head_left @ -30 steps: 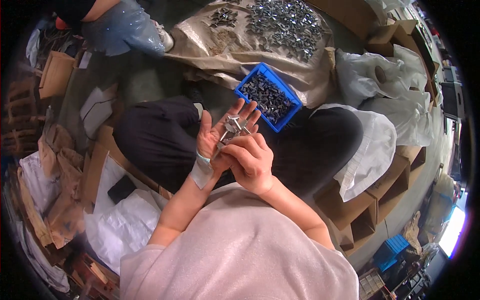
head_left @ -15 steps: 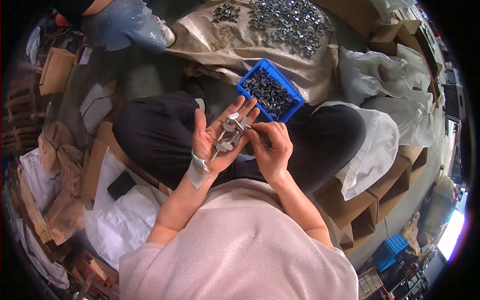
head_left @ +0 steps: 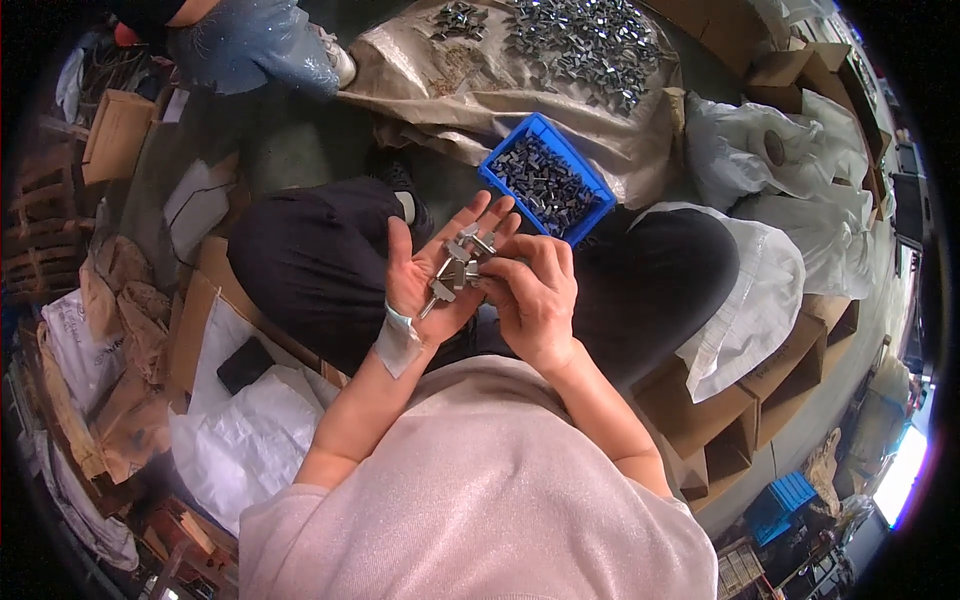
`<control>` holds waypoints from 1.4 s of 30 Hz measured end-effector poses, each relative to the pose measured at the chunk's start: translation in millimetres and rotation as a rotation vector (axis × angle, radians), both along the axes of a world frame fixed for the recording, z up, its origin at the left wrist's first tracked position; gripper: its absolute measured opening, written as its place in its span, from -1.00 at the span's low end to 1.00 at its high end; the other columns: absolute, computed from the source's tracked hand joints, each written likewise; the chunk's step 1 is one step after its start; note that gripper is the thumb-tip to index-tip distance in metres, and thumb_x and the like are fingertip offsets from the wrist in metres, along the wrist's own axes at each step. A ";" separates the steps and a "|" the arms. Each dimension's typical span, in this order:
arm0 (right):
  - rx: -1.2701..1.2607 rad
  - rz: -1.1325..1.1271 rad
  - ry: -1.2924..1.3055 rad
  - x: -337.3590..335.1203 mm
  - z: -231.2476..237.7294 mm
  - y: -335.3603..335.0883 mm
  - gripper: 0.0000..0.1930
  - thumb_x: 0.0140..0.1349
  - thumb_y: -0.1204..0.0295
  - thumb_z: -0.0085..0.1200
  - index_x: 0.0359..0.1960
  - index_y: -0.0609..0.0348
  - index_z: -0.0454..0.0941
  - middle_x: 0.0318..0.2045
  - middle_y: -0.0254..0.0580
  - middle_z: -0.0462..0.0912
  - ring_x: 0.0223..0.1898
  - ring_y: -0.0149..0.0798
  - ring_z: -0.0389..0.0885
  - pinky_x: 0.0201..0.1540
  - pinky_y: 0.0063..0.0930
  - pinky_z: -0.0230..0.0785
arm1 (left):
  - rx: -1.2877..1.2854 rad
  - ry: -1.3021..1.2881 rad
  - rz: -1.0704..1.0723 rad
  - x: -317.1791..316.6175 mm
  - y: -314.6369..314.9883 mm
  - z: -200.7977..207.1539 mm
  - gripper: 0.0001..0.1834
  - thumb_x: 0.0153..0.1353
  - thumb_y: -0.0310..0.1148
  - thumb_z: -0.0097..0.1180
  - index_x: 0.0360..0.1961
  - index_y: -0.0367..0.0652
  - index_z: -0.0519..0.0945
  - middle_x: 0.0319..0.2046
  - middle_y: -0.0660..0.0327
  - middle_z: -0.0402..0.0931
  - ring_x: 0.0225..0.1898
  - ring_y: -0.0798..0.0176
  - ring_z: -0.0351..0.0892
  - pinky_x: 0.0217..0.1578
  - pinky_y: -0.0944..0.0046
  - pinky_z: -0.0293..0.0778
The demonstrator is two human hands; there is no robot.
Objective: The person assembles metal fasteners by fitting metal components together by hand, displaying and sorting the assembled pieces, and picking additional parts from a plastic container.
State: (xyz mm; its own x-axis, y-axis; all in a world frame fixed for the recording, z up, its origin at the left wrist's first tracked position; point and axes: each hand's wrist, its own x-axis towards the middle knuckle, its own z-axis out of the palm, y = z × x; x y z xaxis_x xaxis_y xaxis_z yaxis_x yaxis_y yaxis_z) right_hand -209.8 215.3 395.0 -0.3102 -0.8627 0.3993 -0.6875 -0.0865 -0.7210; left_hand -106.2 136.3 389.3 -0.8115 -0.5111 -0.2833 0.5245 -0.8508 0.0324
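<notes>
Palm up, my left hand (head_left: 411, 286) is open with its fingers stretched out. Several small silver metal pieces with flat heads and thin stems (head_left: 441, 291) rest loosely across its palm and fingers. A wrap covers part of my left wrist. My right hand (head_left: 540, 301) is closed in a pinch at the right side of these pieces, thumb and forefinger on one small metal piece (head_left: 471, 271). The fingers partly hide that piece. Just beyond my hands stands a blue plastic bin (head_left: 597, 211), holding many small dark metal pieces (head_left: 545, 183).
A tan sheet (head_left: 410, 62) at the far side bears a spread of loose metal pieces (head_left: 590, 45). White sacks (head_left: 775, 150) and cardboard boxes (head_left: 705, 425) stand to the right. Another person's leg (head_left: 255, 50) is at the far left. White plastic sheeting (head_left: 250, 435) lies near left.
My right hand has moved slightly left and down, and its fingertips now sit closer in over the metal pieces on my left palm. The view has shifted a little.
</notes>
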 end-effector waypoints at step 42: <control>0.062 -0.088 0.078 8.5 5.8 -4.9 -0.75 -0.18 0.42 0.21 -0.38 0.03 0.52 -0.45 -0.32 0.45 -0.32 -0.22 0.37 -0.21 -0.31 0.11 | -0.048 -0.006 0.012 17.6 0.1 4.2 -0.01 -0.04 0.38 -0.25 0.20 -0.23 0.03 0.24 0.00 -0.08 0.26 0.06 -0.09 0.15 0.13 0.10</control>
